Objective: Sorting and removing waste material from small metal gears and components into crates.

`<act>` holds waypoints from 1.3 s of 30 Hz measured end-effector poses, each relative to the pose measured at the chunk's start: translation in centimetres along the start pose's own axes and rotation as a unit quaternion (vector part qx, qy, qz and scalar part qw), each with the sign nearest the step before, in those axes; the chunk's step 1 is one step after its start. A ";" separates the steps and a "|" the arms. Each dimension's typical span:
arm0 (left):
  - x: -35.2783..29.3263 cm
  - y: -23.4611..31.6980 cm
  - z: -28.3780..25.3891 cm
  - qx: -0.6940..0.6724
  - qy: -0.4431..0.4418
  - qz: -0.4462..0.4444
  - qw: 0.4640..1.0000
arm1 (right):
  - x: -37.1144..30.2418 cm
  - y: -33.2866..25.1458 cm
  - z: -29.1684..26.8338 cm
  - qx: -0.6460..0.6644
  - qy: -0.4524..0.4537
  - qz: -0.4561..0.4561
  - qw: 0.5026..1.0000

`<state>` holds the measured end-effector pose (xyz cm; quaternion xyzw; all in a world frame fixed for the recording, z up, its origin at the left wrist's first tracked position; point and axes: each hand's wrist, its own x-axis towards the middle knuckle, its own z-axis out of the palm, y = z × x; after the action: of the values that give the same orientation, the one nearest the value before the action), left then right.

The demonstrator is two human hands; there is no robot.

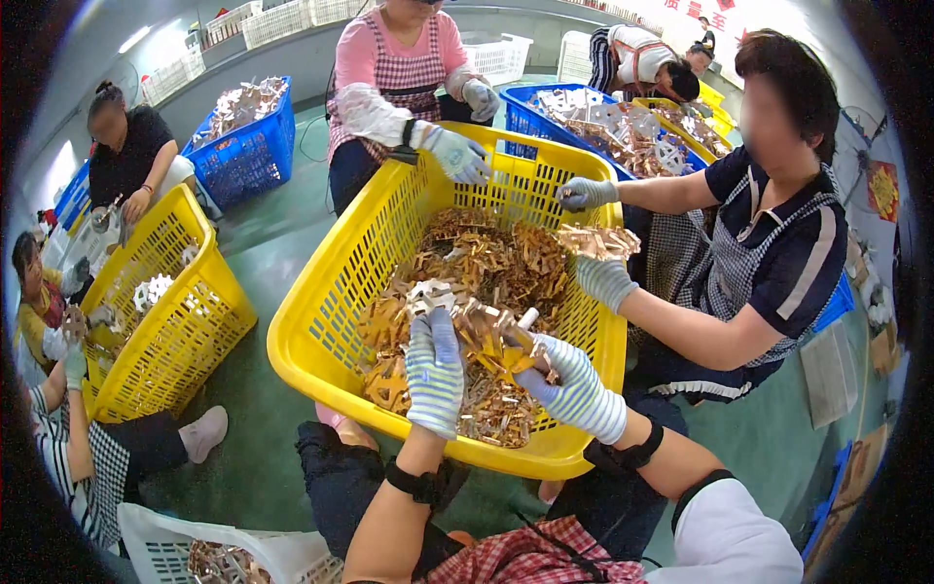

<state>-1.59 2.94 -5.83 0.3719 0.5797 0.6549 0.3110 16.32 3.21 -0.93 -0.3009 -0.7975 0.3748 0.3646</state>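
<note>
Both of my hands wear striped work gloves and are over the near part of a yellow slotted basket [326, 384]. A shiny stamped metal piece [477, 324] with cut-outs spans the gap between them. My left hand [434, 375] is closed on its left end, where a silvery part shows above the fingertips. My right hand [576, 389] is closed at the right end, thumb and fingers pinching near a coppery edge. Whether it is one piece or several overlapping, I cannot tell. Beneath lies a heap of small copper-coloured metal scraps [501, 258].
At the right, a person's gloved hand [603, 280] holds a coppery piece over the basket; across from me, another gloved hand [457, 156] is at the far rim. Another yellow basket [180, 321] stands left. A white basket [161, 545] is by my left leg. Blue baskets [243, 146] stand farther back.
</note>
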 end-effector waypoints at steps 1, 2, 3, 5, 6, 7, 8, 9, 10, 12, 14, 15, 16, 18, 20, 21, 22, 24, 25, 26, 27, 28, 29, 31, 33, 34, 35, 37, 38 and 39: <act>0.2 -0.4 -0.3 0.002 0.005 -0.002 1.000 | 0.3 -0.5 0.0 0.003 -0.005 -0.001 1.000; 0.3 -0.6 -0.5 0.038 0.011 0.044 0.998 | 0.5 -1.0 0.0 -0.041 -0.021 -0.041 0.998; 0.5 -0.5 -0.5 0.073 0.012 0.090 0.993 | 0.6 -1.0 0.0 -0.087 -0.032 -0.078 0.993; 0.4 0.1 -0.6 0.093 -0.008 0.010 0.996 | 0.3 -0.8 0.5 -0.051 0.002 -0.116 0.992; 0.1 0.4 -0.1 0.129 0.037 0.073 0.988 | 0.3 -1.2 0.5 -0.082 -0.006 -0.089 0.993; -0.3 1.0 0.3 0.164 0.082 0.137 0.973 | 0.2 -1.5 0.4 -0.114 -0.013 -0.062 0.991; -0.6 1.7 0.6 0.138 0.078 0.147 0.976 | 0.1 -0.8 0.6 -0.115 -0.012 -0.061 0.991; -0.9 2.0 0.7 0.138 0.079 0.147 0.976 | 0.0 0.1 1.1 -0.057 0.040 -0.056 0.996; -1.3 2.2 0.8 0.088 0.046 0.171 0.980 | -0.1 0.5 1.2 0.001 0.092 -0.052 0.994; -1.4 2.4 0.7 0.081 -0.007 0.235 0.968 | 1.2 0.5 -0.3 0.267 0.135 0.147 0.943; -1.9 3.4 0.8 -0.019 -0.018 0.102 0.994 | 1.4 0.4 -0.7 0.265 0.163 0.145 0.939; -2.1 4.1 0.9 -0.119 -0.027 -0.033 0.992 | 1.1 0.1 -0.6 0.265 0.162 0.145 0.940; -1.5 3.9 0.4 -0.074 -0.024 -0.075 0.994 | 0.7 -0.4 -0.5 0.196 0.111 0.143 0.964; -1.1 3.7 0.5 0.004 -0.002 0.021 1.000 | 0.4 -0.2 1.0 0.111 0.064 0.045 0.991; -1.1 4.1 0.4 0.105 0.003 0.103 0.989 | -0.4 -1.1 0.8 -0.011 -0.011 0.048 0.999; -0.9 3.6 0.4 0.106 0.003 0.102 0.989 | -0.7 -1.0 0.7 -0.044 -0.045 0.083 0.995; -0.6 2.7 0.5 0.141 0.019 0.148 0.979 | -0.7 -1.1 0.9 -0.044 -0.045 0.083 0.995; -0.6 2.3 0.6 0.194 0.046 0.213 0.956 | -0.7 -1.3 1.1 0.017 -0.011 0.102 0.995; -0.8 2.4 0.8 0.191 0.044 0.213 0.957 | -0.7 -0.8 0.9 0.015 -0.009 0.103 0.995; -1.1 2.4 1.1 0.069 0.024 0.134 0.988 | -0.6 0.1 0.8 0.151 0.036 0.195 0.968; -1.4 2.5 0.7 -0.047 0.011 0.050 0.998 | -0.1 -0.2 1.3 0.290 0.071 0.280 0.913; -1.7 2.9 0.5 -0.069 0.019 0.076 0.995 | 0.6 -1.2 1.1 0.313 0.093 0.244 0.913; -1.7 3.5 0.8 -0.071 0.018 0.075 0.995 | 0.5 -1.0 1.0 0.311 0.094 0.245 0.913; -1.7 4.6 1.2 -0.108 -0.011 -0.040 0.993 | 0.3 -0.4 0.7 0.263 0.071 0.241 0.932; -1.6 4.3 1.4 -0.109 -0.006 -0.040 0.993 | 0.0 -0.3 1.0 0.166 0.048 0.194 0.966; -1.6 4.1 1.4 -0.062 -0.027 0.007 0.998 | -0.2 -0.3 1.2 0.066 0.025 0.145 0.987; -1.6 3.9 1.4 -0.016 -0.049 0.055 0.997 | -0.4 -0.2 1.5 -0.034 0.002 0.094 0.995; -1.6 4.2 1.1 0.060 -0.058 0.146 0.986 | -0.7 0.6 1.9 -0.053 0.018 0.058 0.997; -1.4 3.5 1.1 0.116 -0.065 0.171 0.976 | -0.8 0.4 1.7 -0.004 0.004 0.088 0.996; -1.4 3.2 0.9 0.174 -0.070 0.194 0.963 | -0.9 0.2 1.7 0.047 -0.011 0.118 0.992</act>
<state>0.03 1.83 -2.79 0.5701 0.5784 0.5643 0.1482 15.49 1.97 -2.15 -0.3711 -0.7419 0.4555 0.3230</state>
